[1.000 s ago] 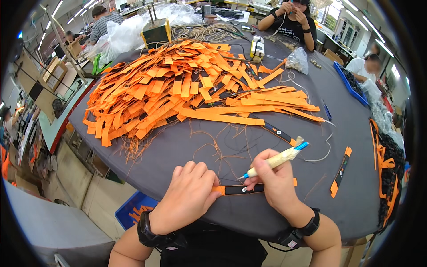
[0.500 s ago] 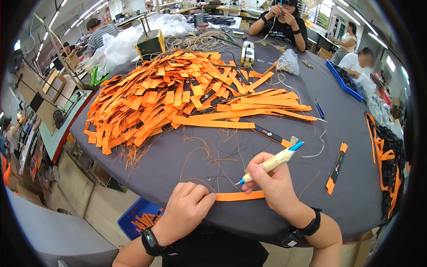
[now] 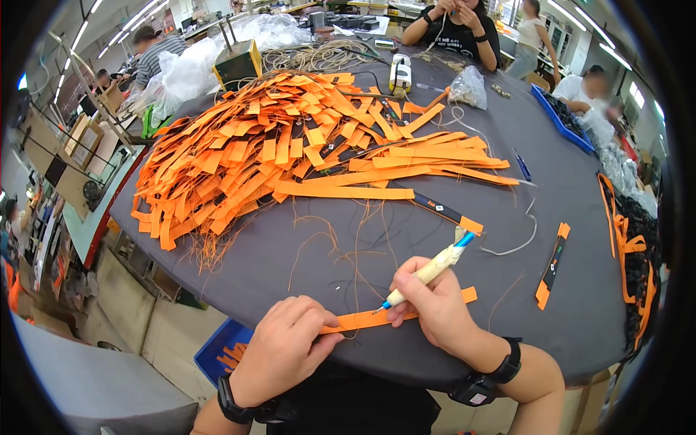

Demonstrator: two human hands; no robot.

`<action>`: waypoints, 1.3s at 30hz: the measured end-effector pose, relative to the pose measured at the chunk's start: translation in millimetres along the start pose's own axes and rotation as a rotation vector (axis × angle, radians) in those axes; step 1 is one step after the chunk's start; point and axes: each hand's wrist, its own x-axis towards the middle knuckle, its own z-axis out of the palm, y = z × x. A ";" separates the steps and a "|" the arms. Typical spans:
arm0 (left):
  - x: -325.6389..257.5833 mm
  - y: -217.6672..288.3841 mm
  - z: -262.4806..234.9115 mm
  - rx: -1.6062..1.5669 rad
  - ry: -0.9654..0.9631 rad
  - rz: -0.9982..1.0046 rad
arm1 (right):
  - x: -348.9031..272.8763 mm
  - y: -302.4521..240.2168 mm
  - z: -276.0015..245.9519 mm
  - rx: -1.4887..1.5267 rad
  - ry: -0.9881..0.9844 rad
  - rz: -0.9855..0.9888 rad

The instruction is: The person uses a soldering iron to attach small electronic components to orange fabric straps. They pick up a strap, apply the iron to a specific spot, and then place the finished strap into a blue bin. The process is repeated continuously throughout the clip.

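Observation:
My left hand (image 3: pixel 286 341) pinches the left end of an orange webbing strip (image 3: pixel 362 319) at the near edge of the table. In my right hand (image 3: pixel 438 301) is a pen-shaped tool (image 3: pixel 428 270) with a blue core, wrapped in cream tape. Its thin tip touches or hovers just over the strip; I cannot tell which. The strip's right end shows beyond my right hand. Loose orange threads (image 3: pixel 355 254) lie ahead of my hands. A large heap of orange strips (image 3: pixel 239 152), some with black printed sections, spreads over the left and middle.
One black-and-orange strip (image 3: pixel 553 266) lies to the right, with a blue pen (image 3: pixel 523 165) farther back. Black-and-orange straps (image 3: pixel 634 268) hang at the right edge. A blue bin (image 3: pixel 216 357) stands below left. Across the table a person (image 3: pixel 460 32) sits working.
The orange strip now slants up to the right, its right end showing past my right hand. The tool's tip has moved slightly left and down onto or just over the strip.

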 end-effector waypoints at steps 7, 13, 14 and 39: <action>26.3 9.3 4.4 0.105 -0.211 0.087 | 4.3 -0.4 -10.2 0.220 0.012 0.017; 22.5 5.1 14.5 0.263 -0.222 0.166 | 4.5 -2.2 -10.4 0.177 0.015 0.032; 21.0 6.4 14.8 0.290 -0.211 0.181 | 4.5 -2.6 -9.2 0.145 0.026 0.032; 22.1 14.3 8.9 0.089 -0.235 -0.060 | 3.1 14.9 0.4 -0.231 -0.064 -0.189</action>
